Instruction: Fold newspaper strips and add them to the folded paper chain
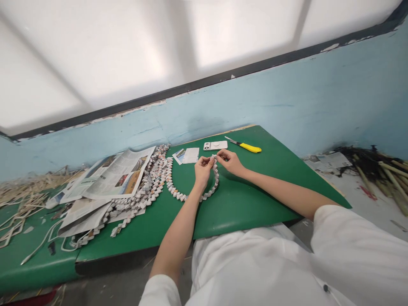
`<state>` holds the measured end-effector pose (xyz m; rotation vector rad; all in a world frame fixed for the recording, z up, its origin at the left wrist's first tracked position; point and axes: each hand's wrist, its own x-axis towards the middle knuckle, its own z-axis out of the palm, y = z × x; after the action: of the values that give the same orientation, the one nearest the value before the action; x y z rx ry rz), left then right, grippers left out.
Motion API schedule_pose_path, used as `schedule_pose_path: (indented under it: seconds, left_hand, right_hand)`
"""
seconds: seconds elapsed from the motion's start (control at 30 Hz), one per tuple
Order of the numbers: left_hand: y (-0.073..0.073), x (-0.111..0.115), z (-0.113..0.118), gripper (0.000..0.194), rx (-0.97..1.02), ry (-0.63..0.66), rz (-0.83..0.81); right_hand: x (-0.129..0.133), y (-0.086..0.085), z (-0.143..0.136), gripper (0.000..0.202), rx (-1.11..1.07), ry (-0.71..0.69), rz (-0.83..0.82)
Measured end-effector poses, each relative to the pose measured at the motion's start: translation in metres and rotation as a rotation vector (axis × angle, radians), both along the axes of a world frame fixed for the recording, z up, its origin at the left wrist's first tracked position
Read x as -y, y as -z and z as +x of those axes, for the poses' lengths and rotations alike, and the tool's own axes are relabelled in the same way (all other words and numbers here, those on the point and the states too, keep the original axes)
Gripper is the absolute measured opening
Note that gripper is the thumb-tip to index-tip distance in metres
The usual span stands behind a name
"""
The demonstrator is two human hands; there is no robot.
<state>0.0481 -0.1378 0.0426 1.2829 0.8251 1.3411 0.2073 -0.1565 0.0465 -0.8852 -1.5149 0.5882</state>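
Observation:
A zigzag chain of folded newsprint paper (pixel 178 194) loops across the green table, one end raised between my hands. My left hand (pixel 203 169) is closed, pinching the chain close to that end. Fingers of my right hand (pixel 232 162) are pinched together at the very tip of the chain, touching its last folded links. From the loop, the chain runs left into a large heap of the same folded links (pixel 153 178). Just beyond my hands lie a white phone (pixel 215 145) and a few small paper pieces (pixel 190 155).
A yellow-handled utility knife (pixel 250 148) lies at the back right of the green table (pixel 270 182). Newspaper sheets (pixel 117 178) cover part of the heap. A white cable (pixel 41 246) and thin wooden strips (pixel 19 208) lie further left. Bamboo poles (pixel 395 178) rest on the floor at right.

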Motion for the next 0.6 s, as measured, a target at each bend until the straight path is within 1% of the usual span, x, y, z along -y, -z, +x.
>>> schedule_pose_path:
  seconds: [0.1, 0.27, 0.4, 0.6]
  left_hand:
    - [-0.0027, 0.0012, 0.0003, 0.046, -0.003, -0.004, 0.000]
    - [-0.0040, 0.0020, -0.0001, 0.046, 0.022, 0.031, 0.002]
    - [-0.0048, 0.0041, -0.0012, 0.043, -0.056, -0.014, 0.075]
    - [-0.0108, 0.0099, -0.0019, 0.041, -0.134, -0.072, 0.178]
  right_hand:
    - [-0.0001, -0.0001, -0.0006, 0.035, -0.025, -0.017, -0.026]
    - [0.0002, 0.0007, -0.0012, 0.034, -0.050, -0.041, -0.030]
    - [0.0008, 0.0010, -0.0013, 0.035, -0.036, -0.025, -0.026]
    - [0.0018, 0.0013, -0.0029, 0.036, -0.042, -0.023, -0.039]
